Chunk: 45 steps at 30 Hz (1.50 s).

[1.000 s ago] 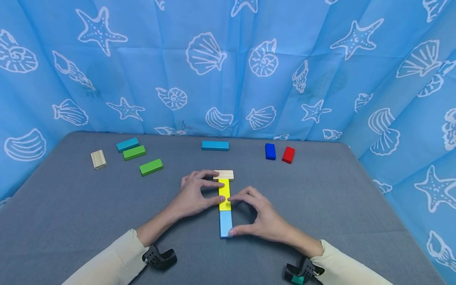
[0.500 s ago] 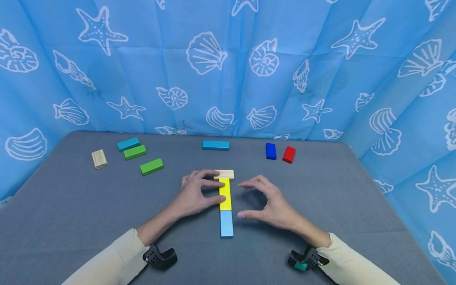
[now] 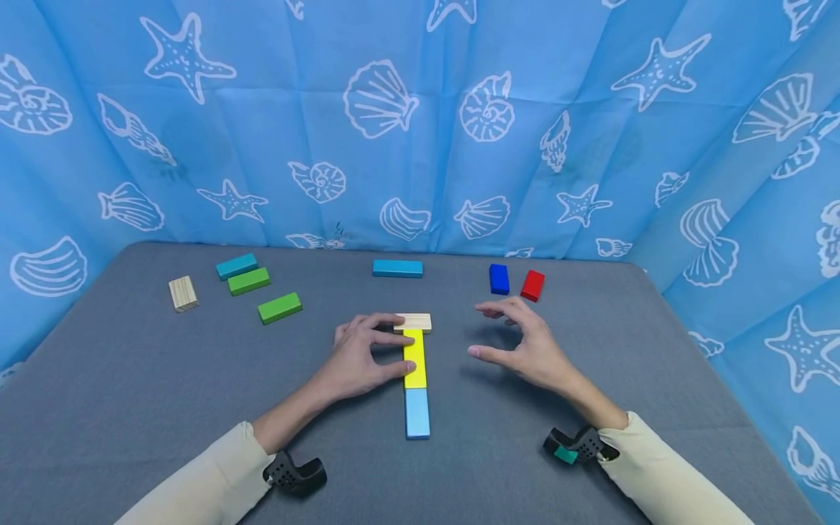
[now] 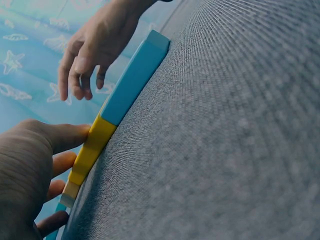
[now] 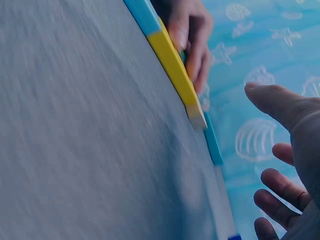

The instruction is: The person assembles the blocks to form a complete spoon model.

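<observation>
A yellow block (image 3: 417, 372) lies end to end with a light blue block (image 3: 417, 413) on the grey cloth. Across the yellow block's far end lies a plain wooden block (image 3: 418, 321), making a T shape. My left hand (image 3: 359, 357) rests thumb and fingertips on the yellow and wooden blocks, fingers fairly straight. In the left wrist view, its thumb (image 4: 75, 134) touches the yellow block near the blue joint. To the right, my right hand (image 3: 525, 346) hovers over the cloth, thumb and fingers spread, holding nothing.
Behind the T lies a teal block (image 3: 397, 268). A dark blue block (image 3: 499, 279) and a red block (image 3: 532, 285) are at the back right. At the back left are a wooden block (image 3: 183, 293), a teal block (image 3: 237, 266) and two green blocks (image 3: 279, 308). A patterned curtain (image 3: 420, 124) hangs behind.
My right hand has let go of the yellow and light blue blocks and moved right and away from me, toward the dark blue and red blocks. My left hand has stayed in place.
</observation>
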Motion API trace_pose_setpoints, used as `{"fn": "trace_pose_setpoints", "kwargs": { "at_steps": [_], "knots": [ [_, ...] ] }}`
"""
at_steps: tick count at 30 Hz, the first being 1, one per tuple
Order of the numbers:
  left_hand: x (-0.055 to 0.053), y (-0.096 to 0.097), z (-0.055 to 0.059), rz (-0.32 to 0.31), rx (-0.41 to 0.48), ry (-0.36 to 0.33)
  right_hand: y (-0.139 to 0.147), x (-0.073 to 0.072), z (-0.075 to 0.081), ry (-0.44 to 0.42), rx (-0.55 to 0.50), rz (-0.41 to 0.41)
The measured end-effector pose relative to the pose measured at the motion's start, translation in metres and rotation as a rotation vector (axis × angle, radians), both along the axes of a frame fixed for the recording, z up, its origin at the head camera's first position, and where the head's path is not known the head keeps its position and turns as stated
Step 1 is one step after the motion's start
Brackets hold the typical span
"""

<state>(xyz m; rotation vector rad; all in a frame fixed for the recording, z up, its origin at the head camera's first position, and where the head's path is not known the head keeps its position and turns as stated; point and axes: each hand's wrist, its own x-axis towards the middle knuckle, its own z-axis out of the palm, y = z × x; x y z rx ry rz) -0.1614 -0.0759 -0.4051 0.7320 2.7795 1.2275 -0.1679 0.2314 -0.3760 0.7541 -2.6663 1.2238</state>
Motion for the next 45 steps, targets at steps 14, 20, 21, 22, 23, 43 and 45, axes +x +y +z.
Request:
{"fn": "trace_pose_setpoints", "kwargs": {
  "at_steps": [14, 20, 21, 22, 23, 43, 45],
  "knots": [
    [-0.002, -0.002, 0.0, -0.01, 0.021, 0.0, 0.05, -0.042, -0.003, 0.014, -0.003, -0.206],
    [-0.002, -0.002, -0.001, -0.011, 0.024, -0.001, 0.073, -0.06, -0.004, 0.005, 0.038, -0.31],
    [-0.001, -0.002, -0.001, -0.011, 0.024, -0.001, 0.076, -0.063, -0.005, 0.004, 0.046, -0.319],
    [-0.001, -0.002, -0.002, -0.011, 0.023, -0.002, 0.08, -0.066, -0.005, 0.001, 0.053, -0.323],
    [-0.001, -0.002, -0.002, -0.011, 0.023, -0.004, 0.083, -0.068, -0.006, -0.005, 0.062, -0.324],
    [0.0, 0.0, -0.001, -0.003, 0.017, -0.005, 0.104, -0.088, -0.011, -0.197, 0.235, -0.286],
    [0.0, -0.001, -0.001, -0.003, 0.019, -0.003, 0.104, -0.089, -0.013, -0.192, 0.243, -0.289]
  ]
}}
